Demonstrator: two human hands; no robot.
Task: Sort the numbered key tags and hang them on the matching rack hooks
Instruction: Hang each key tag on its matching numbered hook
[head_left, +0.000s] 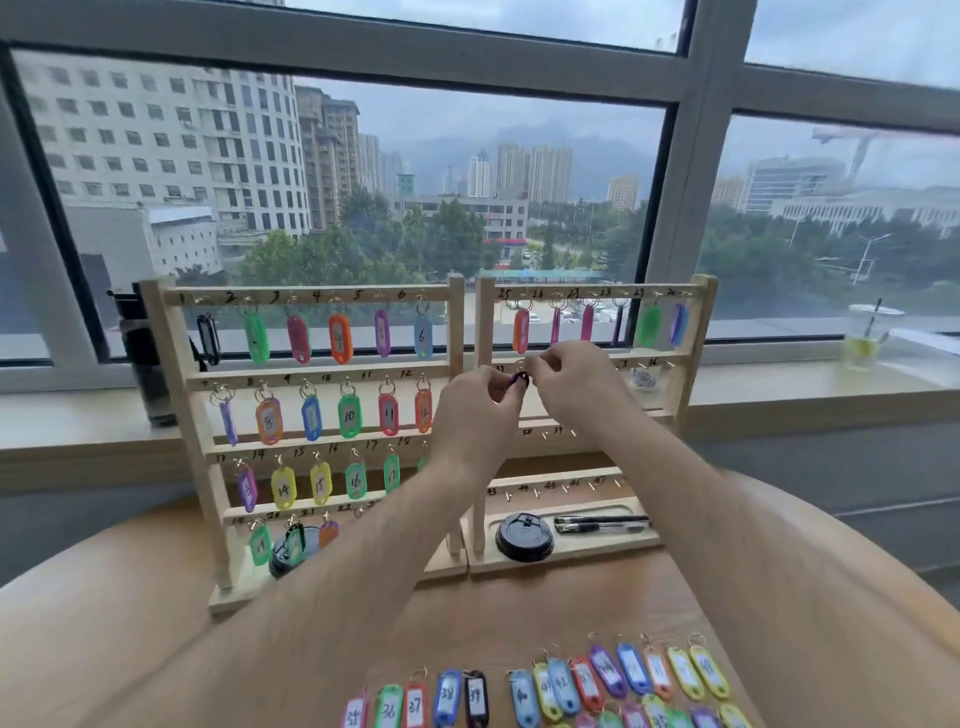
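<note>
Two wooden racks stand side by side on the table: the left rack (457, 322) carries coloured numbered tags on its rows, the right rack (698, 332) has tags only along its top row. My left hand (475, 410) and my right hand (571, 382) meet in front of the right rack's second row, near the hook marked 31. Between their fingertips they pinch a purple key tag (519, 379); a metal ring shows just above it. Several loose numbered tags (550, 686) lie in a row on the table's near edge.
A black cup lid (523, 538) and a black pen (600, 522) lie in the right rack's base tray. Another dark lid (283, 558) sits behind the left rack's bottom tags. A dark bottle (145, 358) and a drink cup (867, 338) stand on the windowsill.
</note>
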